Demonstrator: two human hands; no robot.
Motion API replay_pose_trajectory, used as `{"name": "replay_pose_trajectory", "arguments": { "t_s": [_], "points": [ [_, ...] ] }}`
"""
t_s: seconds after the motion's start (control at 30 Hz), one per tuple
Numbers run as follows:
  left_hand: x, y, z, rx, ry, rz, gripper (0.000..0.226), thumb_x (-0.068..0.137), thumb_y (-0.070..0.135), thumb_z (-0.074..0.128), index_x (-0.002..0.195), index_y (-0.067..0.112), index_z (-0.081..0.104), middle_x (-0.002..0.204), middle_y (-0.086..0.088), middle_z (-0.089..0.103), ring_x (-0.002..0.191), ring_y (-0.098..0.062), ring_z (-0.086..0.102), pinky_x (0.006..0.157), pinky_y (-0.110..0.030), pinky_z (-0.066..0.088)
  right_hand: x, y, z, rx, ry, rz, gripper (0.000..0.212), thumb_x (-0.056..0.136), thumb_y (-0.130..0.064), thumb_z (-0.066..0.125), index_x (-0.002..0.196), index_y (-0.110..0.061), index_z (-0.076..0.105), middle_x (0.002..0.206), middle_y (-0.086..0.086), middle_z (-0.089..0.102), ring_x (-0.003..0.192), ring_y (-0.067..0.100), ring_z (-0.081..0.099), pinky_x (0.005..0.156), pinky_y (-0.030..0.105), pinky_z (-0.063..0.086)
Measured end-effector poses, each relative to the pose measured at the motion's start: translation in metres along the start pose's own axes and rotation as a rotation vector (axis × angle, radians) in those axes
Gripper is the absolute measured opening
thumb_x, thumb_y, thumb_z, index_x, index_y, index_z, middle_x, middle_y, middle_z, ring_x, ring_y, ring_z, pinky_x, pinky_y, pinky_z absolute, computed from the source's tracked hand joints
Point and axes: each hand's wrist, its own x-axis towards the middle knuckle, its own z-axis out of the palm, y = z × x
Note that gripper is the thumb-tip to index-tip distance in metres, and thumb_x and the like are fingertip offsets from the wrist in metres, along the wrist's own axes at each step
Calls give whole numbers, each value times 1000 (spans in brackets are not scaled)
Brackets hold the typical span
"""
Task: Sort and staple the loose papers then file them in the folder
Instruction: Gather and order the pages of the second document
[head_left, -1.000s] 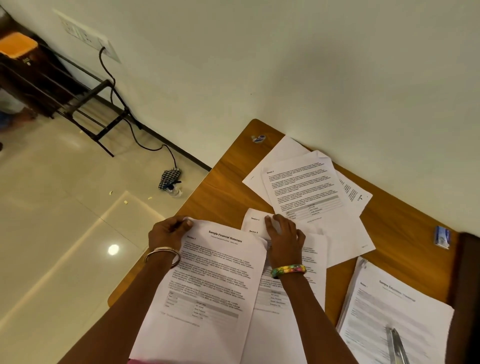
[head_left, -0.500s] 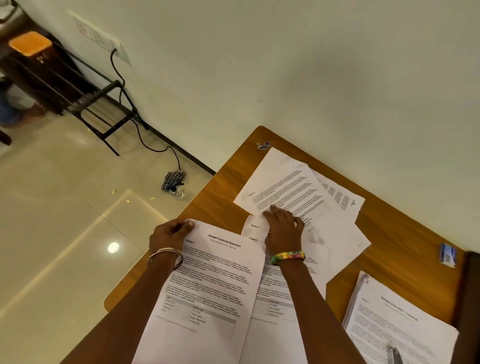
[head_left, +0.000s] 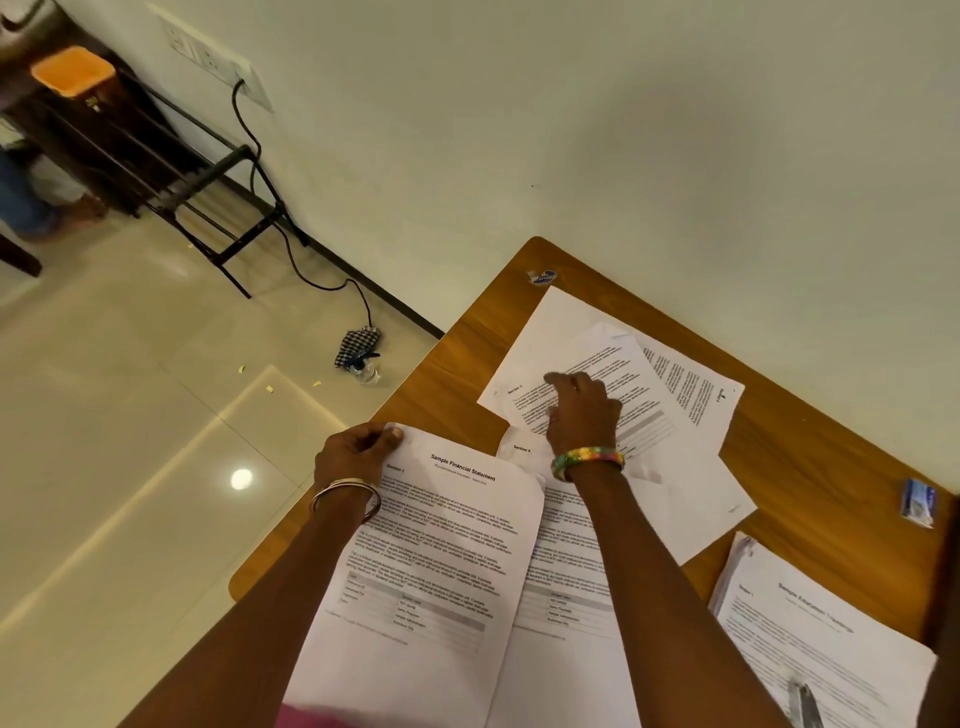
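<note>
Item 1. Brown wood-grain surface (head_left: 810, 447), one rounded corner toward the white wall; it carries all the papers.

Item 2. White printed sheet headed "Sample Financial Statement", Section 1 (head_left: 441, 561), nearest the person. The left hand (head_left: 353, 457) pinches its top left corner between thumb and curled fingers, probably to keep it apart as the first page of a set.

Item 3. White printed sheet marked Section 4 (head_left: 566, 561), lying partly under the Section 1 sheet and under the right forearm; apparently already drawn close for ordering.

Item 4. Loose fan of white printed sheets (head_left: 675, 395) farther out on the surface, overlapping at angles, the top one marked Section 3. The right hand (head_left: 582, 410), with a multicoloured beaded bracelet (head_left: 587, 460) at the wrist, rests on that top sheet with fingers bent and fingertips pressing the paper, apparently to slide it back toward the near pile. Whether it grips an edge cannot be told.

Item 5. Separate stack of white printed sheets (head_left: 815, 639) at lower right, edges squared; judged a set put aside. A grey metal object (head_left: 802, 701), cut off by the frame edge, lies on it; possibly the stapler.

Item 6. Small blue and white box (head_left: 918, 503) near the surface's right edge, contents not readable.

Item 7. Folder: not seen. Sorting appears under way; stapling of this set and filing remain.
</note>
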Motion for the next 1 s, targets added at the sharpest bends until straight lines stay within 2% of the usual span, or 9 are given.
{"name": "replay_pose_trajectory", "arguments": {
  "t_s": [0.07, 0.17, 0.37, 0.53, 0.67, 0.73, 0.8, 0.9, 1.0],
  "points": [
    [0, -1, -1, 2, -12, 15, 18, 79, 42, 69, 86, 27, 70, 82, 0, 70, 79, -22, 64, 78, -35, 50, 24, -3, -12, -81, -101, -84, 69, 83, -15, 68, 142, -22, 33, 144, 8, 37, 129, 28, 34, 100, 44, 37],
    [0, 1, -1, -15, -32, 24, 10, 79, 39, 70, 82, 30, 69, 83, 0, 70, 83, -24, 64, 85, -41, 52, 45, -12, -20, -325, -271, -266, 76, 83, -18, 67, 145, -28, 24, 152, 3, 20, 138, 30, 19, 107, 53, 25],
    [1, 2, -8, -61, -81, 3, 9, 78, 33, 71, 83, 27, 68, 84, -1, 69, 87, -25, 63, 89, -43, 50, 68, -25, -31, -569, -312, -360, 72, 76, -27, 74, 136, -27, 33, 142, 5, 36, 138, 31, 20, 109, 62, 14],
    [0, 3, -8, -113, -92, -14, 6, 78, 32, 71, 81, 27, 69, 82, 0, 69, 85, -25, 63, 86, -39, 50, 73, -21, -30, -562, -348, -313, 43, 77, -44, 70, 114, -28, 57, 130, 3, 46, 132, 28, 27, 107, 56, 18],
    [-5, 8, -9, -183, -71, 5, 9, 79, 28, 72, 84, 21, 70, 81, -2, 69, 79, -23, 62, 73, -30, 49, 72, -24, -47, -394, -312, -263, 21, 88, -38, 58, 102, -24, 55, 111, 3, 63, 114, 25, 50, 109, 52, 16],
    [-11, 11, -8, -225, -59, 35, 7, 79, 24, 71, 84, 20, 70, 80, 0, 68, 76, -20, 61, 69, -26, 46, 71, -28, -67, -409, -218, -286, 19, 90, -29, 56, 108, -24, 54, 105, 2, 66, 105, 25, 57, 109, 48, 17],
    [-17, 19, -8, -218, -76, 93, 7, 79, 23, 71, 85, 19, 70, 79, 1, 68, 74, -18, 60, 70, -26, 47, 71, -31, -94, -427, -21, -286, 24, 89, -20, 54, 111, -30, 56, 97, -2, 68, 97, 23, 60, 105, 46, 20],
    [-28, 35, -6, -219, -84, 180, 10, 79, 24, 71, 87, 17, 71, 80, 3, 67, 72, -14, 60, 63, -22, 46, 70, -40, -133, -347, 338, -275, 27, 84, -8, 49, 95, -25, 67, 83, 1, 69, 88, 25, 61, 97, 46, 24],
    [-42, 58, -7, -274, -84, 255, 15, 79, 21, 71, 92, 13, 73, 83, 0, 69, 72, -13, 62, 59, -17, 44, 57, -56, -167, -192, 783, -357, 15, 75, -6, 56, 74, -14, 69, 61, 6, 64, 58, 29, 61, 70, 36, 42]
  ]
}}
